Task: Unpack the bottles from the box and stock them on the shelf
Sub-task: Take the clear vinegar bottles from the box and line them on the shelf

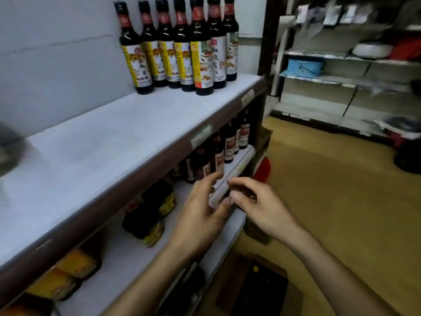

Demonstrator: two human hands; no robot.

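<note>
Box: the box (230, 283) was seen on the floor at the foot of the shelves, low between the two forearms; its dark inside was too blurred for any contents to be made out.
Top row: dark bottles (182, 49) were stood upright at the back of the top shelf (102, 156).
Lower row: more bottles (229, 142) were stood upright on the middle shelf (237, 165).
Left hand: the left hand (202, 210) was held open over the middle shelf's front edge, nothing gripped.
Right hand: the right hand (257, 206), just beside it, was loosely curled and empty.
Deciding relation: the box lay straight below both hands, judged slightly nearer the right; a downward reach was called for.
</note>
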